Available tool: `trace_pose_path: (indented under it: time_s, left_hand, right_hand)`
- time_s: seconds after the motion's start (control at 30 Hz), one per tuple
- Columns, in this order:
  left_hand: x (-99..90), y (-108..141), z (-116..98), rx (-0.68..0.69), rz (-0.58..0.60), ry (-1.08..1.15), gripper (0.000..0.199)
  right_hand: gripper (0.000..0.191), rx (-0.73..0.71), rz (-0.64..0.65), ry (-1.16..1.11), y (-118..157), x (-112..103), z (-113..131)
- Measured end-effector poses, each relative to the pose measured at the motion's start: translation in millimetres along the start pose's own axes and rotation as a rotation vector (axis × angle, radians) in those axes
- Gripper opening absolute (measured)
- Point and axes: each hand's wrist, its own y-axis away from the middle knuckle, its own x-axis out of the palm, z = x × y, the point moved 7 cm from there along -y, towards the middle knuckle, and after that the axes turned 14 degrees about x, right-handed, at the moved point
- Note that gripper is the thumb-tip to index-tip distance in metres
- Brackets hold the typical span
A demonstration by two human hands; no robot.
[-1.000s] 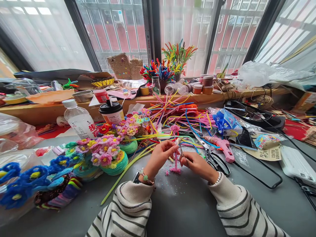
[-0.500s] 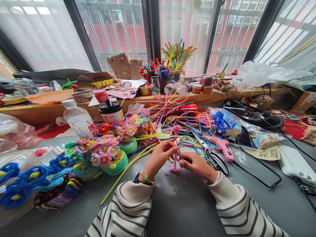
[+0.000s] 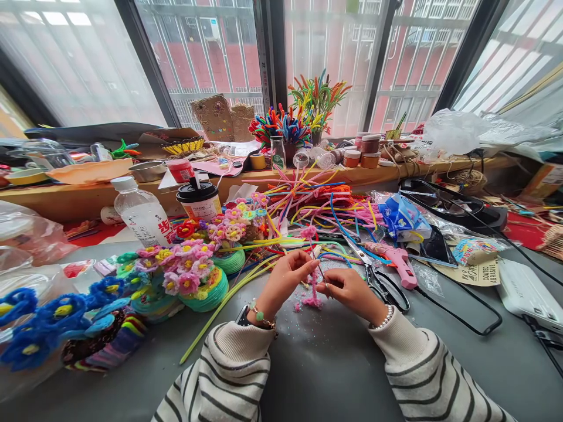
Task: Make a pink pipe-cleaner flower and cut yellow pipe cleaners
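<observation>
- Taking the black-handled scissors (image 3: 366,259) as the landmark, the pink fuzzy piece (image 3: 314,301) is standing to their left, roughly upright between the two hands, with a tuft showing at its top and a wider foot reaching down to the grey tabletop (image 3: 325,369).
- The left hand (image 3: 288,280), farther left of the scissors, is pinching the piece's upper stem between thumb and fingertips; the fingers are partly hiding the contact.
- The right hand (image 3: 345,291), just left of the scissors' handles, is closing on a slim metal tool (image 3: 322,274), whose tip is lying close to the stem and the left fingertips; whether it is touching, I cannot tell.
- The piece is looking very light and soft, probably fuzz over a thin wire core, so it is likely bending easily rather than slipping or breaking.
- The stem is seeming the best place for holding, since a light pinch there is sparing both ends; squeezing the tuft would probably be flattening its fuzz.
- The foot is looking too small for steadying the piece alone, so a supporting pinch is making sense.
- A loose pink bit (image 3: 297,306) is lying left of the scissors, beside the foot, and the pink glue gun (image 3: 398,264) is resting just to their right.
</observation>
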Motion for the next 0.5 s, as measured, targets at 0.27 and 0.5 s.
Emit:
trace_pose_path:
  time_s: [0.27, 0.5]
  left_hand:
    - [-3.6, 0.5, 3.7, -0.018, -0.036, -0.004, 0.026]
    - [-6.5, 1.0, 4.9, -0.018, -0.068, -0.001, 0.027]
  right_hand:
    - [0.047, 0.010, -0.028, -0.027, -1.3, -3.8, -0.4]
    - [0.048, 0.033, 0.051, -0.039, -0.9, 1.6, -3.1]
